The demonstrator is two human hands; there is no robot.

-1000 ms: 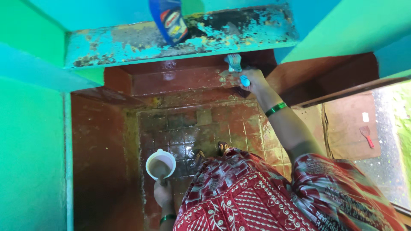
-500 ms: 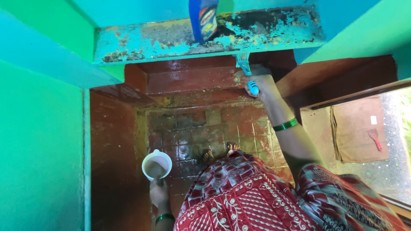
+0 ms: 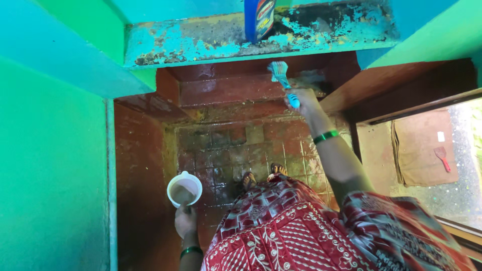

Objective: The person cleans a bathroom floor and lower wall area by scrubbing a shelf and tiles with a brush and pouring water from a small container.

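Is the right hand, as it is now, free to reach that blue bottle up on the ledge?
Probably not at once: the right hand already grips a blue brush against the red step. The blue bottle stands just above on the ledge, with nothing between them.

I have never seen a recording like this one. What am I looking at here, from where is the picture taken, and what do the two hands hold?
There is no machine here. One camera sits on a person's head and looks straight down, so you see the person's own patterned red clothing, both arms and two feet on the floor. The left hand holds a white mug with cloudy liquid inside. The right hand reaches forward and grips a blue scrub brush against a reddish-brown step. The floor is made of wet, stained tiles, enclosed by green walls. Above the step is a ledge with peeling turquoise paint, where a blue bottle stands. At the right lies a brown mat with a small red tool on it.
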